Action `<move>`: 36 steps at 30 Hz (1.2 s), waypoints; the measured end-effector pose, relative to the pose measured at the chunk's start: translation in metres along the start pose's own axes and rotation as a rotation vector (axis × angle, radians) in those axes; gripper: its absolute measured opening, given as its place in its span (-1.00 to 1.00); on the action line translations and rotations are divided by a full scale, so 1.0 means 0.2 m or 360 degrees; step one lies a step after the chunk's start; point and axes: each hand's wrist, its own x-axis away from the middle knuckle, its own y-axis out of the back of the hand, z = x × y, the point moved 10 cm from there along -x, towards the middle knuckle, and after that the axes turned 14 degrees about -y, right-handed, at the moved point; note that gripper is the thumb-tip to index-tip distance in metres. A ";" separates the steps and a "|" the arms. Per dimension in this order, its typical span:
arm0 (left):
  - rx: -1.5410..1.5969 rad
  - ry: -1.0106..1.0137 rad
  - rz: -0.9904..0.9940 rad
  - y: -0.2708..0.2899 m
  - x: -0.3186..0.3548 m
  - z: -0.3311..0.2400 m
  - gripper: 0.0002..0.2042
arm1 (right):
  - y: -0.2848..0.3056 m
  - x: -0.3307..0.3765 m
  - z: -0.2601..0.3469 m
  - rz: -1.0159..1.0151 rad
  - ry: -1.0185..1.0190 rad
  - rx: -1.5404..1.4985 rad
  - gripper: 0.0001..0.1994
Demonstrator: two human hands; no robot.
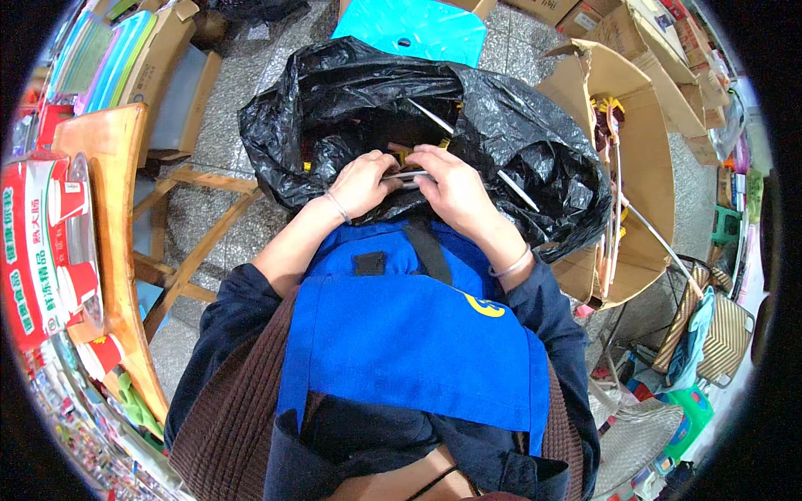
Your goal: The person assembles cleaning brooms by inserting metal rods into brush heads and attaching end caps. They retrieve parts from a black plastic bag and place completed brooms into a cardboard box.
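Black plastic bag [501, 125]: thin rods [434, 117] inside | left hand [361, 185], right hand [451, 188] grip some

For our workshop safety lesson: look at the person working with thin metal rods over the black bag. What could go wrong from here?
1. The left hand and right hand pinch a thin metal rod; its end might jab the fingers.
2. Loose rods jut from the black plastic bag and could pierce it.
3. The bag sits against the blue apron and may slide off.
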 end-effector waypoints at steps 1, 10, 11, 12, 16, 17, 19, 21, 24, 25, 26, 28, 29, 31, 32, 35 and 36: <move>0.0002 -0.0073 -0.0051 0.01 -0.01 -0.01 -0.81 | 0.00 -0.03 -0.02 -0.0061 0.0016 0.0084 -0.75; 0.0142 0.0065 0.0405 -0.07 0.03 0.15 -0.77 | 0.39 0.02 -0.33 -0.0571 -0.0528 0.0752 -0.56; 0.0089 0.0019 0.0287 -0.02 -0.01 0.14 -0.77 | 0.41 0.03 -0.34 -0.0583 -0.0541 0.0761 -0.57; 0.0027 0.0024 0.0215 0.02 -0.04 0.15 -0.78 | 0.42 0.04 -0.32 -0.0616 -0.0481 0.0770 -0.57; -0.0165 -0.0067 0.0099 0.17 -0.23 0.12 -0.76 | 0.35 0.06 -0.35 -0.0403 -0.0443 0.0723 -0.72; -0.0268 -0.0072 0.0033 0.23 -0.28 0.12 -0.73 | 0.35 0.07 -0.33 -0.0432 -0.0370 0.0702 -0.74; -0.0437 -0.0052 -0.0153 0.38 -0.35 0.12 -0.63 | 0.34 0.11 -0.31 -0.0464 -0.0313 0.0677 -0.79; -0.0477 -0.0062 -0.0372 0.53 -0.39 0.12 -0.58 | 0.29 0.13 -0.31 -0.0400 -0.0297 0.0696 -0.79; -0.0413 -0.0080 -0.0546 0.63 -0.44 0.13 -0.57 | 0.26 0.14 -0.36 -0.0385 -0.0382 0.0792 -0.76; -0.0395 -0.0115 -0.0614 0.65 -0.43 0.12 -0.56 | 0.26 0.14 -0.36 -0.0410 -0.0380 0.0822 -0.75; -0.0291 -0.0150 -0.0628 0.63 -0.43 0.12 -0.61 | 0.27 0.13 -0.36 -0.0447 -0.0355 0.0851 -0.75; -0.0076 -0.0188 -0.0631 0.57 -0.41 0.12 -0.70 | 0.23 0.11 -0.42 -0.0295 -0.0488 0.0938 -0.77; -0.0063 -0.0130 -0.0590 0.53 -0.40 0.13 -0.80 | 0.21 0.11 -0.46 -0.0192 -0.0593 0.1002 -0.78; -0.0029 -0.0083 -0.0541 0.46 -0.35 0.14 -0.84 | 0.25 0.10 -0.42 -0.0259 -0.0547 0.1021 -0.81; -0.0035 -0.0042 -0.0483 0.43 -0.33 0.16 -0.84 | 0.28 0.10 -0.41 -0.0256 -0.0572 0.1046 -0.83; 0.0061 0.0033 -0.0567 0.43 -0.24 0.21 -0.86 | 0.41 0.15 -0.35 -0.0361 -0.0688 0.0770 -0.83; 0.0080 0.0058 -0.0601 0.44 -0.22 0.22 -0.86 | 0.45 0.18 -0.34 -0.0302 -0.0741 0.0719 -0.83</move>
